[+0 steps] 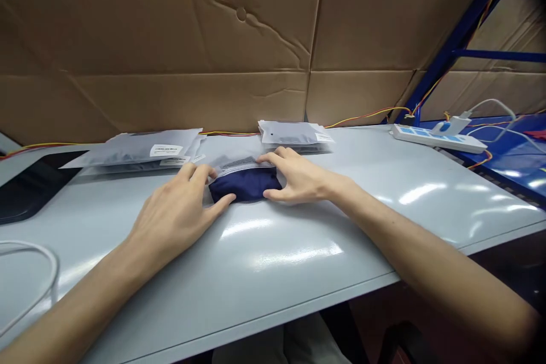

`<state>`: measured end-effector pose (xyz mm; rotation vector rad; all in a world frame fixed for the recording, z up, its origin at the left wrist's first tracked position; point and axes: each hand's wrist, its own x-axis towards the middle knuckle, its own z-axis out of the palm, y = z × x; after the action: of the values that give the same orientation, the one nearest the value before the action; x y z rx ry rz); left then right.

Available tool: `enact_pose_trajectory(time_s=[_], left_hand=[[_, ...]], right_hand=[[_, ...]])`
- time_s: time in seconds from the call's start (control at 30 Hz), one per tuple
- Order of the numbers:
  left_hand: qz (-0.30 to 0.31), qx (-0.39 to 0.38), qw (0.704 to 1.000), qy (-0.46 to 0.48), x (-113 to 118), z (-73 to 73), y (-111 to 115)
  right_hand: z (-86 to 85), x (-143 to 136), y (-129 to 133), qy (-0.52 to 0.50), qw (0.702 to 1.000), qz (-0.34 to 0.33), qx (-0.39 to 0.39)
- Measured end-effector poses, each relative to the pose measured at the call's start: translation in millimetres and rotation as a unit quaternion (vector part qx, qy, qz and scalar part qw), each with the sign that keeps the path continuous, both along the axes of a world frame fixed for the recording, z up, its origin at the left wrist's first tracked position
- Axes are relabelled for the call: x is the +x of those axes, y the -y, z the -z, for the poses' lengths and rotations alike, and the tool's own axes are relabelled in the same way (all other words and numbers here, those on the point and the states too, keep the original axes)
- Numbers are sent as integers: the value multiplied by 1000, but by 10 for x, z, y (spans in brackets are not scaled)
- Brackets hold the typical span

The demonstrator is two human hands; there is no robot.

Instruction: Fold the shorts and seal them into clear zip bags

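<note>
A folded navy-blue cloth lies at the middle of the table, with a frosted plastic bag spread flat behind it and a printed patch showing through. Whether the cloth is fully inside the bag cannot be made out. My left hand grips its left end, thumb at the near edge and fingers on the far side. At the right end, my right hand holds it the same way, thumb in front and fingertips on the bag's edge.
Stacked frosted bags with labels lie at the back left, and another bag stack at the back right. A black flat object and white cable are left. A power strip sits right; cardboard stands behind.
</note>
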<state>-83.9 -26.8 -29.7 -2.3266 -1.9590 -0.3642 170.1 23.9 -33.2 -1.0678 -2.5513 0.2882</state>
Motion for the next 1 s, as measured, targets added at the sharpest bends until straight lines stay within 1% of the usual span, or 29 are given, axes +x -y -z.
enact_pose_trajectory(time_s=[0.2,0.4,0.53,0.63,0.7,0.8,1.0], left_hand=[[11,24,999,40,-23,-11,-30],[44,38,995,83,-35,9,-61],[79,55,989,114,-88,40,-93],[100,62,985,128,-119,33,-109],[100,56,985,132,-124,19,-115],[81,45,986,137,-111,3,-111],[52,63,988,130,-80,24,-95]], right_hand=[[28,-58,20,-12,1000,4,11],[71,-136,-1,-44,998,36,21],[77,-158,-9,-47,997,48,27],[75,-153,-1,-50,997,52,22],[69,-145,16,-54,997,44,21],[54,-138,51,-62,997,33,21],[72,-186,84,-70,997,33,0]])
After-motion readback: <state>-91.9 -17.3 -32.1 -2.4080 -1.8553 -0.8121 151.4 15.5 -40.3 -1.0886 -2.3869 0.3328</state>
